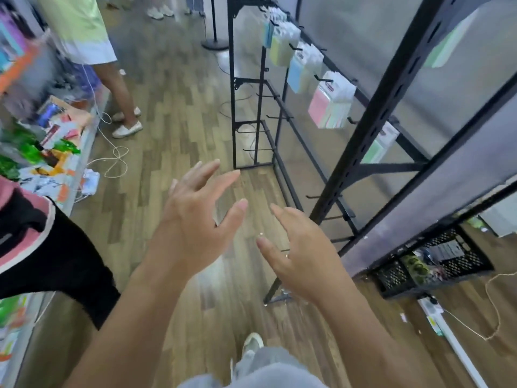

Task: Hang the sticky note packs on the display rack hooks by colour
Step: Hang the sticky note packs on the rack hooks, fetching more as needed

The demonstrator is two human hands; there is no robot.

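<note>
Closest in, a pale shoe [253,344] and grey trouser legs show at the bottom edge, standing on the wooden floor [173,113]. Above them two bare arms reach forward. The left hand [193,228] has its fingers spread wide and a little bent, and the right hand [302,256] sits just beside it with fingers loosely stretched out. Neither holds anything, and the two do not touch. At the far left a black-and-pink sleeve [50,247] of someone else juts in, next to a counter [84,152] heaped with colourful packaged goods, too blurred to name. To the right, low down, a black mesh crate [430,267] rests on the floor under the grey panel of the black display rack [372,113]; its contents are hard to make out. The rack runs away from the hands along the right side, with thin black hooks [321,78] sticking out of its rails. The sticky note packs hang on the upper hooks, well apart from both hands: a green pack [377,149] partly hidden behind a slanting post, then a pink pack [331,107], a blue pack [298,74] beyond it, and a yellow-green pack [281,51] farther still — more packs behind that blur together. A pale cord [116,161] loops across the floor near the counter, and past it stands a person in a light green top and white shoes [127,130].
</note>
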